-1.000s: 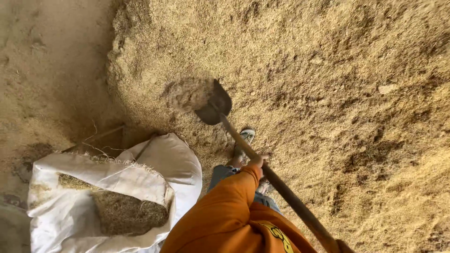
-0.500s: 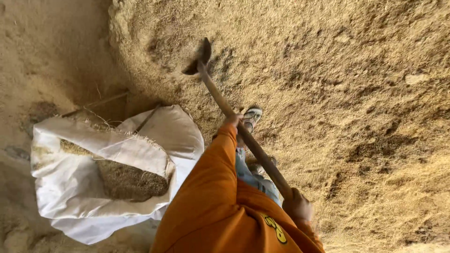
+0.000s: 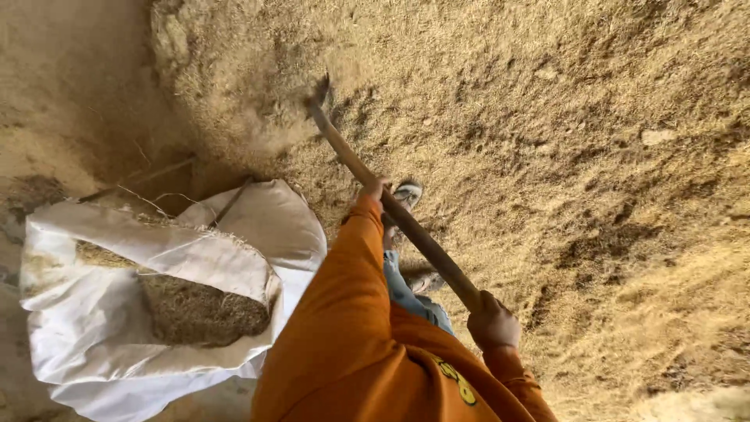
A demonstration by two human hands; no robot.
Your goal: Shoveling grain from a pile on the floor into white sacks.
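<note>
Shovel driven into the chaff heap

Shovel [image 3: 391, 207] slanted up across the frame, its blade sunk in the chaff pile [image 3: 547, 117]. Left hand [image 3: 375, 190] curled round mid-shaft; right hand [image 3: 492, 322] fisted near the end. White sack [image 3: 117, 312] stood open just beside.

Shovel [image 3: 391, 207] blade, loaded and raised a second ago, now turned edge-on and driven into the straw pile [image 3: 508, 117], with right hand [image 3: 492, 322] come into view on the handle.
</note>
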